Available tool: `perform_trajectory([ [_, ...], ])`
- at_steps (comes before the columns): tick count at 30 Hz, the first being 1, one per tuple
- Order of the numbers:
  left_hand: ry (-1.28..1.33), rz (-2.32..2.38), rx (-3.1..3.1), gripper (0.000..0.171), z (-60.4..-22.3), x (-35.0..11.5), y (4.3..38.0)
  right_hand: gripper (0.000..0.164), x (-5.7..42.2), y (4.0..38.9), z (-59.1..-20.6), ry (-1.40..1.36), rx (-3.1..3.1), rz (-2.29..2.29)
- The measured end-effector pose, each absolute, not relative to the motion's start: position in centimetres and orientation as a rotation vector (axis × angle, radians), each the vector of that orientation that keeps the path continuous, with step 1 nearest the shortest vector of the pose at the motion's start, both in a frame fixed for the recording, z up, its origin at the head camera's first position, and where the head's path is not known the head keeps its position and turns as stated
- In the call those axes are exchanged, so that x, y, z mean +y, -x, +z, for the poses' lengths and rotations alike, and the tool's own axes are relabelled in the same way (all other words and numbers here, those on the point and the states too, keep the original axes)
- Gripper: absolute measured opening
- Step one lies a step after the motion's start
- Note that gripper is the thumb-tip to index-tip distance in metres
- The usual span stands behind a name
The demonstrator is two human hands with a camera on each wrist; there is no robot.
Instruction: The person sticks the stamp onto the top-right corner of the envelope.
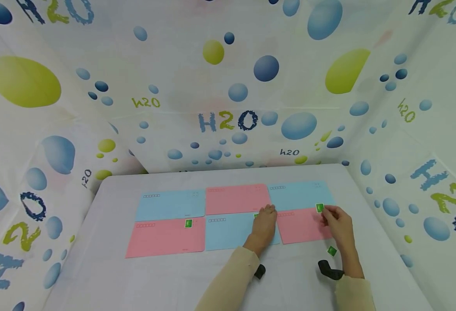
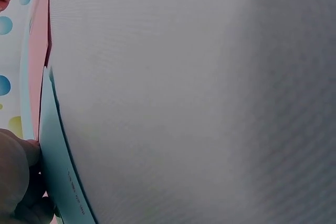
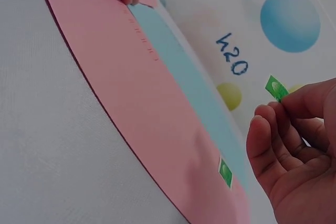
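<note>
My right hand (image 1: 339, 222) pinches a small green stamp (image 3: 275, 87) between thumb and index finger, over the right end of the envelopes. Below it, another green stamp (image 3: 226, 173) lies near the end of a pink envelope (image 3: 126, 87). My left hand (image 1: 264, 226) rests its fingertips at the upper right corner of the middle blue envelope (image 1: 225, 235), beside the neighbouring pink one. A green stamp edge (image 1: 256, 215) peeks out left of those fingers; the hand covers the rest. One loose stamp (image 1: 332, 251) lies on the table below the right pink envelope.
The envelopes lie edge to edge in two rows, alternating blue (image 1: 169, 205) and pink (image 1: 235, 199). The lower left pink envelope (image 1: 161, 239) bears a green stamp (image 1: 189, 223). A white cloth (image 1: 165, 285) covers the table; a patterned curtain (image 1: 181, 77) surrounds it.
</note>
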State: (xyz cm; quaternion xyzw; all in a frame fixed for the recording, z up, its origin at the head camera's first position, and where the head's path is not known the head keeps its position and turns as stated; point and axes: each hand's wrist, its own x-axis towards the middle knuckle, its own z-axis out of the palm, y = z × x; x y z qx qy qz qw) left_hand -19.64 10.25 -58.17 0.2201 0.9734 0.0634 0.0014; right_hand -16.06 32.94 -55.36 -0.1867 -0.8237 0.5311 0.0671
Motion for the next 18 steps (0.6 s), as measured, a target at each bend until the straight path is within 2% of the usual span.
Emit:
perform_trajectory([
  [18,-0.684,0.349,3.041,0.032,-58.1,10.1,19.4,0.040,34.1,18.7,-54.4,0.579,-2.515,1.609],
])
